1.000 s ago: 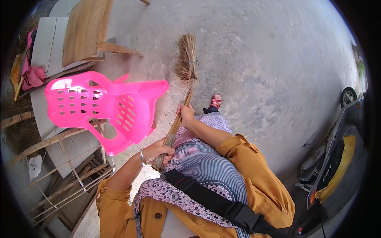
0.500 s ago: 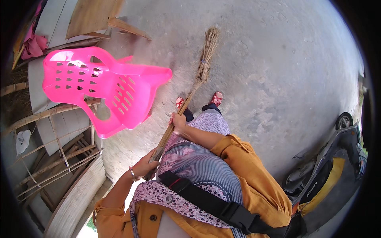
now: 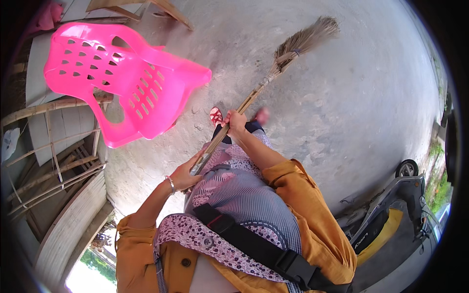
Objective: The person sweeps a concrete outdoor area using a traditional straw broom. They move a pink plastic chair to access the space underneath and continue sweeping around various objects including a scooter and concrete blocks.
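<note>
Head view, broom in hands, bristles beyond

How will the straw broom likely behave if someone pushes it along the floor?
The straw broom looks light for its length, with a head of thin stalks. Its straight, woody handle is probably stiff. The bristles splay at the end, so they would likely bend.

The bristles of the broom smear into a blur, and the left hand hides its lower end. The right shoe is blurred too. The pink chair hides most of its own legs. The top edge crops the wooden furniture; the scooter runs into the dark rim.
</note>
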Demonstrator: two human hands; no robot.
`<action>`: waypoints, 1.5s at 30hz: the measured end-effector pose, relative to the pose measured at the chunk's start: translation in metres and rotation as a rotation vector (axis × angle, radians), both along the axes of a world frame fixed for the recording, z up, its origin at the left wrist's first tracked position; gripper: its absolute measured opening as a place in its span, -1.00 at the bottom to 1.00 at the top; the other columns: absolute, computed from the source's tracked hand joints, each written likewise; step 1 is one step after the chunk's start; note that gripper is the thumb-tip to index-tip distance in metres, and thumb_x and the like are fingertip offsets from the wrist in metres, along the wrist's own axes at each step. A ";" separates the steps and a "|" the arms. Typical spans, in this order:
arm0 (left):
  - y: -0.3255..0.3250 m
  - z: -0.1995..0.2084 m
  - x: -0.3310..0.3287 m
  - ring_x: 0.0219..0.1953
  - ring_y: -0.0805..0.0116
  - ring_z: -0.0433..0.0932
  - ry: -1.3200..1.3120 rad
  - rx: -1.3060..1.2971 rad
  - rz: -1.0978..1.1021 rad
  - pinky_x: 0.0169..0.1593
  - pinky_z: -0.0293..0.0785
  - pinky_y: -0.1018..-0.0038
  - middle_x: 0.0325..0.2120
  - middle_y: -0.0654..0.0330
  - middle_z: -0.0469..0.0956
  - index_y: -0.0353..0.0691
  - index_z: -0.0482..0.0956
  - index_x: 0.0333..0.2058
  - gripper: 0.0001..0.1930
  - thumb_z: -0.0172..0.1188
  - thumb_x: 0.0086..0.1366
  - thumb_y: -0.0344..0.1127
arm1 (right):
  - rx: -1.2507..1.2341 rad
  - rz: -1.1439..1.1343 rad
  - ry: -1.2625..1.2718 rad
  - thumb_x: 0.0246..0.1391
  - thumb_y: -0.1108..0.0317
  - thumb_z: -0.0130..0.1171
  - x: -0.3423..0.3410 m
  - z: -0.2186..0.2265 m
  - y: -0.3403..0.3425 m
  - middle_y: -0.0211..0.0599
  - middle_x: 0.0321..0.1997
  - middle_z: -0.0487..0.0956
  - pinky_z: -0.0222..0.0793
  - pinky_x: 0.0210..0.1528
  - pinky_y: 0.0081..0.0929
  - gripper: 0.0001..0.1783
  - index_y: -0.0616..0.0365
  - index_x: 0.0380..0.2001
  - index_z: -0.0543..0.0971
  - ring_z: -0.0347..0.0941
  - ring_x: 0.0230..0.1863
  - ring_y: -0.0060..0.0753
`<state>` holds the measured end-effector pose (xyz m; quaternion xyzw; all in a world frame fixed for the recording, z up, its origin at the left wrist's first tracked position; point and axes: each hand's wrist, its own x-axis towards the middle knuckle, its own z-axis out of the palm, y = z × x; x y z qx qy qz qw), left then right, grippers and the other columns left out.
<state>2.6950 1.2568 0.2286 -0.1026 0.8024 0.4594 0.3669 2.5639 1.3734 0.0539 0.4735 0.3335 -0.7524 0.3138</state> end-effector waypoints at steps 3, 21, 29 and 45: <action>-0.008 0.057 -0.020 -0.54 0.32 0.48 -0.619 -0.009 0.098 -0.46 0.43 0.49 -0.40 -0.06 0.43 0.02 -0.24 0.13 -0.20 -0.03 -0.09 -0.44 | -0.155 -0.013 -0.010 -0.22 0.52 -0.12 0.026 0.006 -0.023 -0.41 -0.82 0.19 0.11 -0.86 -0.49 -0.89 0.11 -0.70 0.23 0.13 -0.86 -0.50; 0.017 -0.042 -0.039 -0.50 0.38 0.42 -0.097 0.138 0.014 -0.35 0.36 0.53 -0.36 0.04 0.39 -0.14 -0.11 0.11 -0.23 0.04 -0.10 -0.29 | -0.044 -0.016 -0.004 -0.14 0.49 -0.20 -0.034 -0.043 0.047 -0.41 -0.81 0.16 0.14 -0.79 -0.52 -0.86 0.14 -0.70 0.25 0.13 -0.79 -0.53; -0.018 0.014 0.015 -0.54 0.40 0.44 -0.024 0.023 -0.027 -0.42 0.40 0.57 -0.39 0.06 0.41 -0.11 -0.12 0.11 -0.22 -0.03 -0.17 -0.45 | -0.243 -0.029 -0.154 -0.20 0.52 -0.14 0.053 -0.025 -0.028 -0.39 -0.81 0.19 0.14 -0.83 -0.45 -0.89 0.12 -0.71 0.24 0.12 -0.85 -0.50; -0.003 0.065 -0.058 -0.79 0.47 0.32 -0.588 0.460 0.359 -0.72 0.30 0.56 -0.75 0.22 0.29 -0.03 -0.24 0.12 -0.24 -0.08 -0.04 -0.52 | 0.002 0.138 -0.109 -0.13 0.52 -0.19 -0.010 0.000 -0.016 -0.40 -0.82 0.19 0.10 -0.83 -0.49 -0.85 0.15 -0.70 0.29 0.10 -0.82 -0.52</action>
